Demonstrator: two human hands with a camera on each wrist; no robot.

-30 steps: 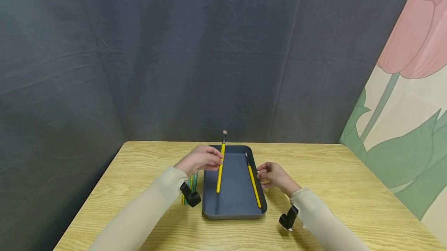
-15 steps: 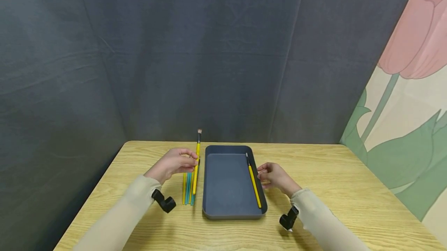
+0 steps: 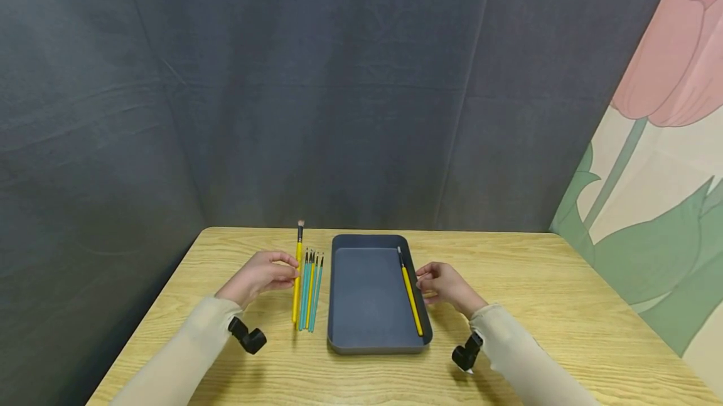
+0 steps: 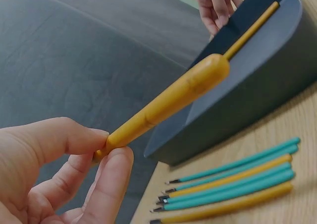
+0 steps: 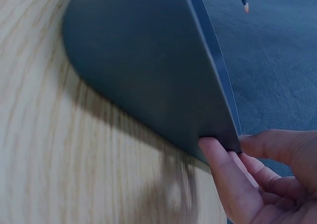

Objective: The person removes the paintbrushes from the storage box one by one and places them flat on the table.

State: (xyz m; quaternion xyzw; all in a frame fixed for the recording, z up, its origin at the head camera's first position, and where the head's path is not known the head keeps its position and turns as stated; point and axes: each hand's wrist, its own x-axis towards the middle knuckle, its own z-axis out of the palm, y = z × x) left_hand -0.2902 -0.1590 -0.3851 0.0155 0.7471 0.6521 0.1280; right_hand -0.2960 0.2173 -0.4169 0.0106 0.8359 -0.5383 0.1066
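Observation:
My left hand (image 3: 262, 278) pinches a yellow paintbrush (image 4: 168, 102) between thumb and fingers, bristles pointing away from me. It hovers over the left end of a row of thin paintbrushes, several teal (image 3: 317, 293) and a couple yellow (image 4: 233, 203), lying side by side on the table. To their right sits a dark grey tray (image 3: 369, 348). Against its right inner wall leans another yellow paintbrush (image 3: 411, 299). My right hand (image 3: 446, 285) holds the tray's right side; in the right wrist view its thumb is at the rim and its fingertips press the outer wall.
Pale wood tabletop (image 3: 536, 305) extends on both sides of the tray. A dark grey curtain (image 3: 350, 92) hangs behind the table, and a tulip-patterned cloth (image 3: 649, 205) stands on the right.
My left hand has moved the yellow paintbrush leftward, from above the tray to past the row of brushes, and lower. My right hand and the tray have stayed put.

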